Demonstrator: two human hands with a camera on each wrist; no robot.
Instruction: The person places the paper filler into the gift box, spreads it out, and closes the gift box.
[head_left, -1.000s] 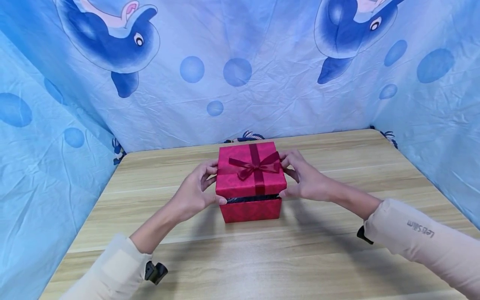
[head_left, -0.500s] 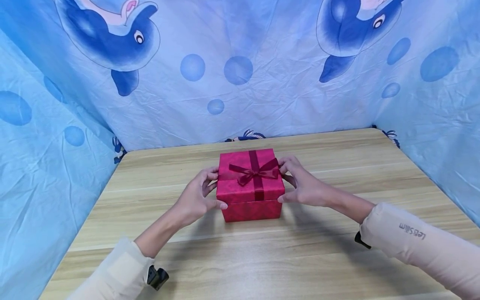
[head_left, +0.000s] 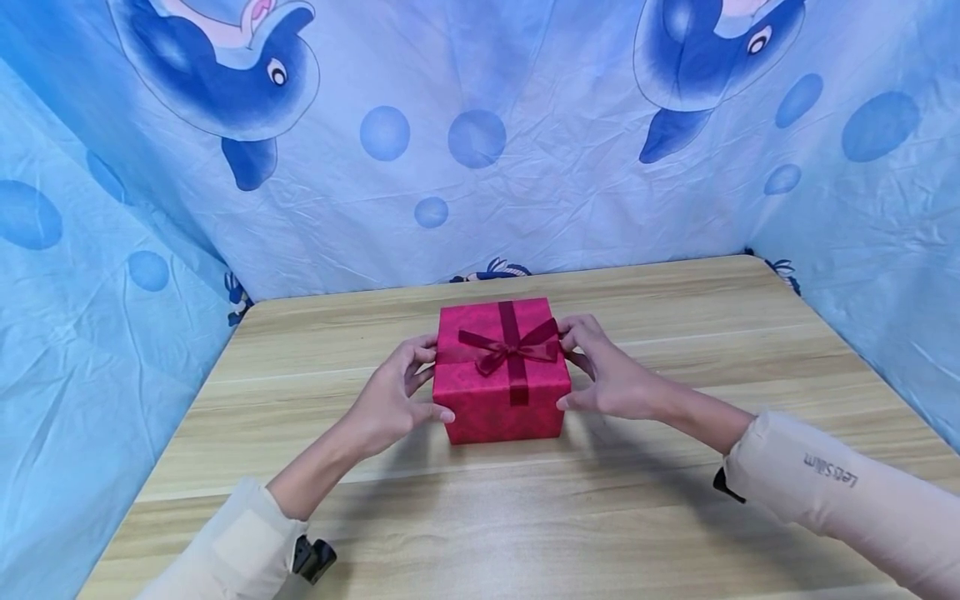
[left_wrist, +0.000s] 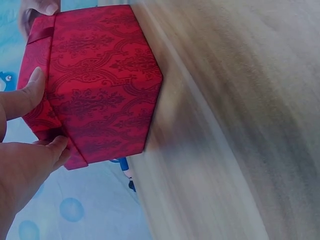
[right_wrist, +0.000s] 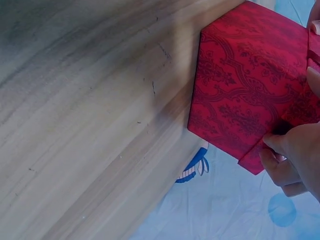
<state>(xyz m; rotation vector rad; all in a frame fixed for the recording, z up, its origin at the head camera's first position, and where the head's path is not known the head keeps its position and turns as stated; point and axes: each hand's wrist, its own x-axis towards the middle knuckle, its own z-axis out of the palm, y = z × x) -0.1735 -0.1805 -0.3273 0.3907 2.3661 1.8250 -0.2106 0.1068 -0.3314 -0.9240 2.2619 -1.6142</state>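
Observation:
A red gift box [head_left: 504, 423] with a dark damask pattern stands on the table in the head view. Its red lid [head_left: 468, 321], tied with a dark red ribbon bow [head_left: 512, 350], sits down over the box. My left hand [head_left: 386, 402] grips the lid's left side, thumb at the front corner and fingers along the side. On the opposite side my right hand [head_left: 618, 382] holds the lid the same way. In the left wrist view the thumb and fingertips lie along the lid's edge beside the patterned box wall [left_wrist: 105, 85]. The inside of the box is hidden.
The wood-grain table [head_left: 480, 517] extends around the box. Blue cloth [head_left: 555, 200] printed with dolphins and bubbles hangs behind it and along both sides. Black devices are strapped at both wrists, the left one [head_left: 313, 558] showing most.
The lid has come down with both hands and covers the gap that showed above the box's front a second ago. The box itself has stayed in place.

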